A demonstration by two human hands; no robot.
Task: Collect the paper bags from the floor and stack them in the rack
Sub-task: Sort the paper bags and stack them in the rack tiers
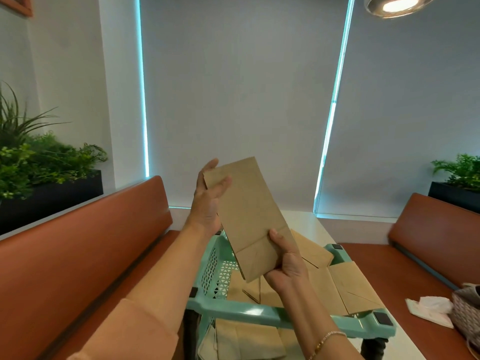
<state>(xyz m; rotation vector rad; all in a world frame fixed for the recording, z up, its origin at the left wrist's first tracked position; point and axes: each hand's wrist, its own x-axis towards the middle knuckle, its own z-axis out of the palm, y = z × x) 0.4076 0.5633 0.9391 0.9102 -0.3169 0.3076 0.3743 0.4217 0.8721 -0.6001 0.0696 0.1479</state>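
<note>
a flat brown paper bag [249,216] is held up between both hands, tilted so its top edge leans away to the left and its folded bottom points down toward the person. the left hand [207,201] supports the bag's upper left edge: its fingers are mostly straight and lie behind the paper, while the thumb crosses the front near the top corner, a loose hold rather than a tight grip. the right hand [284,263] pinches the bag's lower right corner, thumb pressed on the front of the folded base and fingers curled behind it. a thin bracelet [324,341] sits on the right wrist, and a peach sleeve [135,331] covers the left forearm.

directly below the hands stands a mint-green plastic rack [233,310] with perforated walls. more paper bags [345,289] lie flat in its top tray, just under and to the right of the right hand, some overlapping and one resting over the far rim. further bags [249,341] show on a lower level beneath the right forearm.

to the left of the left arm runs an orange bench seat [85,245]; well to the right of the right hand lie a crumpled white tissue [431,307] and a woven handbag [467,310].
</note>
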